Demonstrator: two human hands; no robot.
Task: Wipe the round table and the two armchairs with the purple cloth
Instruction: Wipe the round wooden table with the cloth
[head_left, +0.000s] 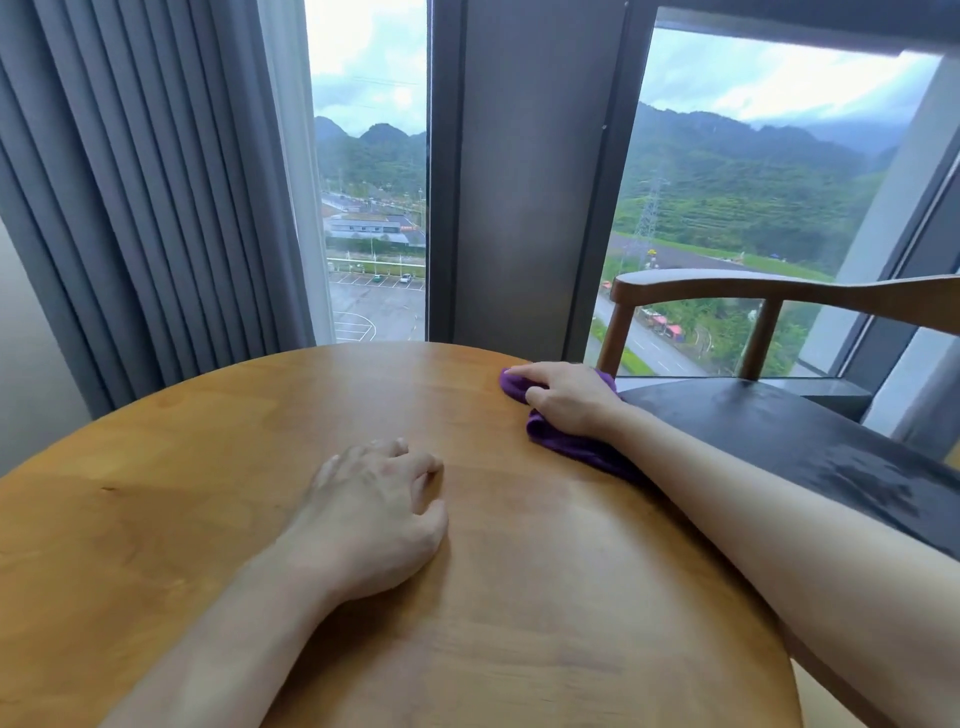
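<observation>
The round wooden table fills the lower part of the view. My right hand lies on the purple cloth at the table's far right edge, thumb and fingers curled round the bunched fabric. The cloth trails back under my right forearm. My left hand rests on the tabletop near the middle, fingers loosely bent, holding nothing. One armchair with a dark seat and a curved wooden armrest stands right of the table. No second armchair is in view.
A tall window with a dark frame stands right behind the table and chair. Grey curtains hang at the left, reaching down behind the table's far left edge.
</observation>
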